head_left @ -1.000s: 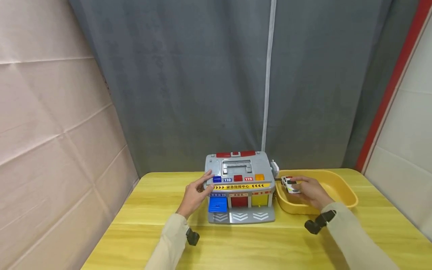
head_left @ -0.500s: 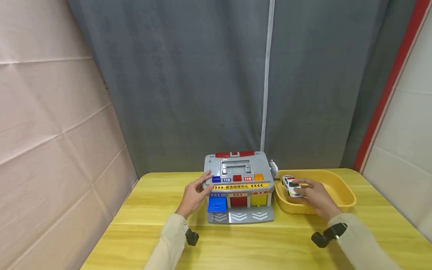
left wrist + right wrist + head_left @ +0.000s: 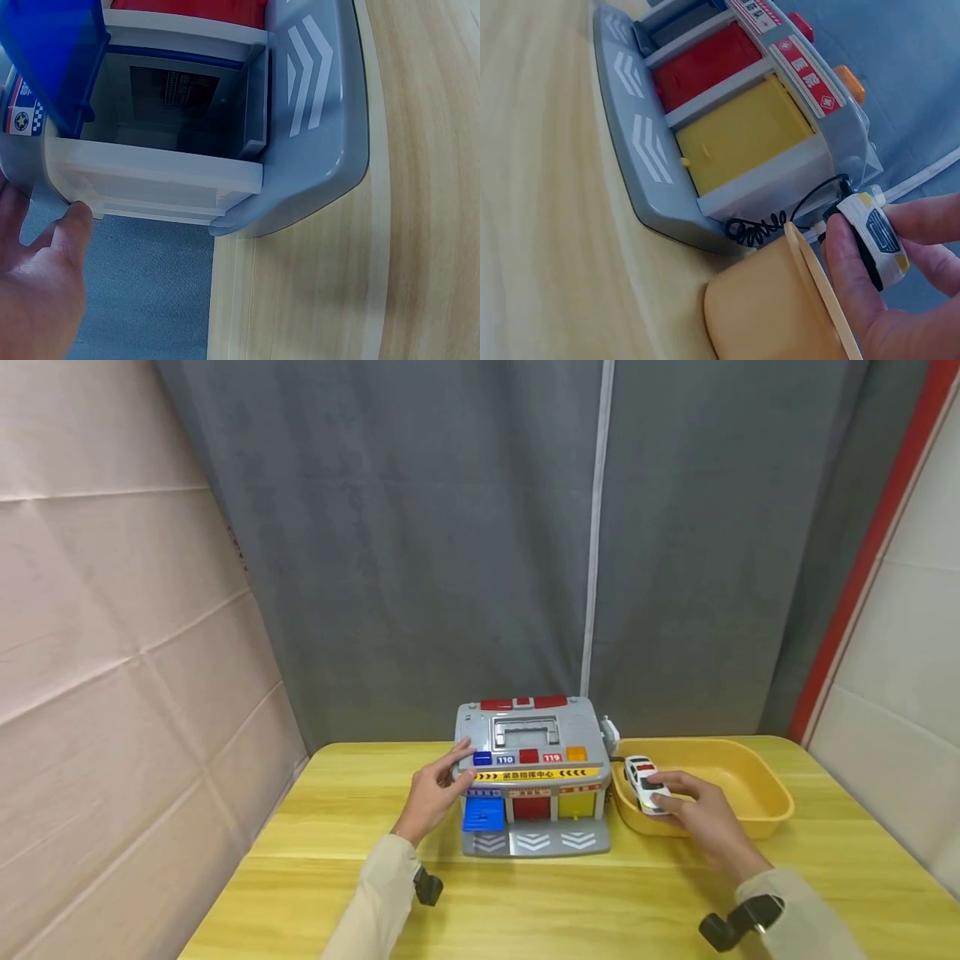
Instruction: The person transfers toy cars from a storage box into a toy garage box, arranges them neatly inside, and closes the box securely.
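A grey toy garage [image 3: 536,733] stands on the table, its blue door [image 3: 483,815] swung up and the bay behind it exposed. My left hand [image 3: 431,797] holds the garage's left roof corner, with the thumb at the front; some fingers are hidden. Between the thumb and fingers of my right hand [image 3: 705,814] is a white toy police car [image 3: 645,785] with a red roof light. The car is over the near left rim of a yellow tub [image 3: 742,777]. In the right wrist view the car [image 3: 877,236] hangs above the rim, apart from the garage.
The garage's red door [image 3: 532,807] and yellow door [image 3: 577,804] are down. A black coiled cord [image 3: 757,229] lies between garage and tub. A grey curtain [image 3: 412,568] hangs behind the wooden table [image 3: 337,827].
My right hand has lifted the police car up from inside the tub and brought it nearer to me, over the rim. The left hand and the garage have stayed put.
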Demonstrator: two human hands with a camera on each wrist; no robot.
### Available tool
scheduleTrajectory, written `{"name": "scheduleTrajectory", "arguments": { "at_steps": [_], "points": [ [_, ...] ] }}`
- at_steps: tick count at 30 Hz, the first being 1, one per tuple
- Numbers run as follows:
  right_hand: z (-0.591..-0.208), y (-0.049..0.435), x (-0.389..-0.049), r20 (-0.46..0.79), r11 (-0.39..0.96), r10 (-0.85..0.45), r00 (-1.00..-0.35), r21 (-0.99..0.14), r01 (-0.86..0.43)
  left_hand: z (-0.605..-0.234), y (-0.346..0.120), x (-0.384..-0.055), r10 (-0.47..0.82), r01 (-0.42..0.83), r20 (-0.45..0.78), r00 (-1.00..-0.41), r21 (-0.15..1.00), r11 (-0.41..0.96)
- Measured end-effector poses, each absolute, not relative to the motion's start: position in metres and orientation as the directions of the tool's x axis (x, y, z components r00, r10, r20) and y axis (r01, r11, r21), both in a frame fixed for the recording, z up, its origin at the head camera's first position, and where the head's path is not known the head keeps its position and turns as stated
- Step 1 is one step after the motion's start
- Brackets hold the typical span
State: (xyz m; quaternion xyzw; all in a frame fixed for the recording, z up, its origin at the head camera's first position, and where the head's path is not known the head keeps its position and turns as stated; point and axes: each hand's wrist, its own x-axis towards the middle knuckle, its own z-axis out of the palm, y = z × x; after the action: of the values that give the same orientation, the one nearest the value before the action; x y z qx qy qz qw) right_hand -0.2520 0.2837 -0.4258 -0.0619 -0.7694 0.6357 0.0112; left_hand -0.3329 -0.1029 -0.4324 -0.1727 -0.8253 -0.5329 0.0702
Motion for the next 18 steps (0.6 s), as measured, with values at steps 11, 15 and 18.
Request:
{"name": "scheduleTrajectory", "arguments": {
  "at_steps": [11, 15, 18],
  "points": [
    [-0.427, 0.278, -0.236, -0.046, 0.144, 0.109, -0.993, -0.988, 0.061, -0.432, -0.103, -0.334, 0.217, 0.354, 0.289, -0.932, 0.855, 0.379],
    [-0.428, 0.277, -0.232, -0.043, 0.142, 0.110, -0.993, -0.988, 0.059, -0.431, -0.103, -0.333, 0.219, 0.354, 0.289, -0.932, 0.856, 0.378],
    [-0.430, 0.275, -0.229, -0.042, 0.151, 0.105, -0.994, -0.987, 0.057, -0.431, -0.103, -0.333, 0.220, 0.358, 0.293, -0.931, 0.855, 0.375]
  ]
}}
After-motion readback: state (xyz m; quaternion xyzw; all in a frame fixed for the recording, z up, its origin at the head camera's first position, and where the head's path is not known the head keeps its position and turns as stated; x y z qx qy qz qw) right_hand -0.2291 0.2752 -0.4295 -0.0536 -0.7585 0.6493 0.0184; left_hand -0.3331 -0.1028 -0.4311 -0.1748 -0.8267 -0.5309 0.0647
